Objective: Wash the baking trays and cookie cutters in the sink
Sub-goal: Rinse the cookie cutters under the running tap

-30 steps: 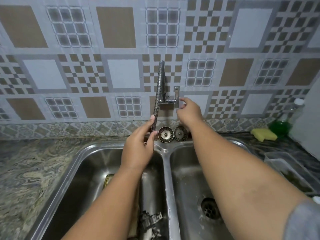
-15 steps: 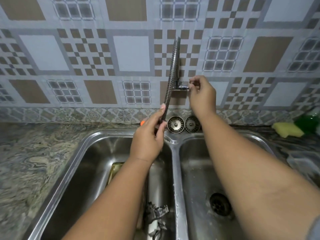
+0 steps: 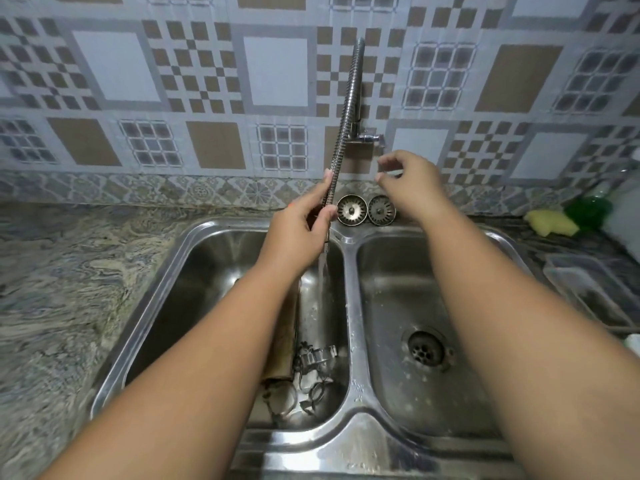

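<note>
- Over the left basin of the double steel sink (image 3: 350, 308), the left hand (image 3: 299, 233) grips the lower end of the flexible metal tap hose (image 3: 346, 109), fingers and thumb curled round it.
- Water (image 3: 322, 271) runs in a thin stream from the hose end, just below that hand, down into the left basin.
- The right hand (image 3: 410, 181) hangs just under the tap handle (image 3: 381, 144) on the wall and holds nothing. Its fingers are loosely curled, with thumb and forefinger parted. Whether the forefinger touches the handle cannot be told.
- A brownish baking tray (image 3: 284, 336) lies in the left basin, mostly hidden beneath the left forearm, with one long edge showing.
- Metal cookie cutters (image 3: 313, 362) lie in a small heap on the basin floor just right of the tray, near the front wall. Their shapes are too tangled to make out.
- The right basin holds no items to wash; its drain (image 3: 426, 348) is uncovered and its floor is wet.
- Two round sink strainers (image 3: 351, 210) sit side by side on the back rim, between the two hands.
- On the marbled surface (image 3: 69, 271) at far right lie a yellow sponge (image 3: 550, 221) and, beside it, a green bottle (image 3: 588, 206).
- Nearer the front, a clear plastic container (image 3: 588, 289) rests to the right of the sink.
</note>
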